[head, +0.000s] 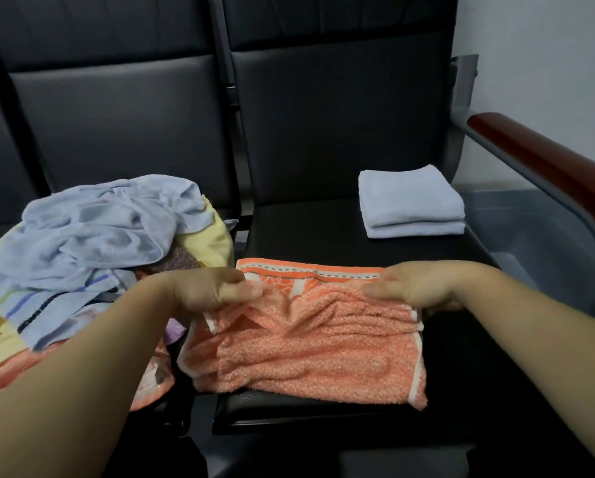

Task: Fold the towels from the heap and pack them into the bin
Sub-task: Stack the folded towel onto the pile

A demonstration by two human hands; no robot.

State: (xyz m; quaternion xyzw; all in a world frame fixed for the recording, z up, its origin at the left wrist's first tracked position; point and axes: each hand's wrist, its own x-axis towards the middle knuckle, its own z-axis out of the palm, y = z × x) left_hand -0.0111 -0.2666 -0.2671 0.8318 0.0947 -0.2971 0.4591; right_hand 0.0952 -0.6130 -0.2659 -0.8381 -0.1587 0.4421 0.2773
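Orange towel on seat; left grip, right grip pinching its top layer at opposite ends.

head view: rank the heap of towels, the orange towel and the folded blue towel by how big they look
1. heap of towels
2. orange towel
3. folded blue towel; it lies farther from the camera, so its true size is unsure

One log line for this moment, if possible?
step: folding orange towel; left hand: grips it; right hand: grips it; folded blue towel: on seat
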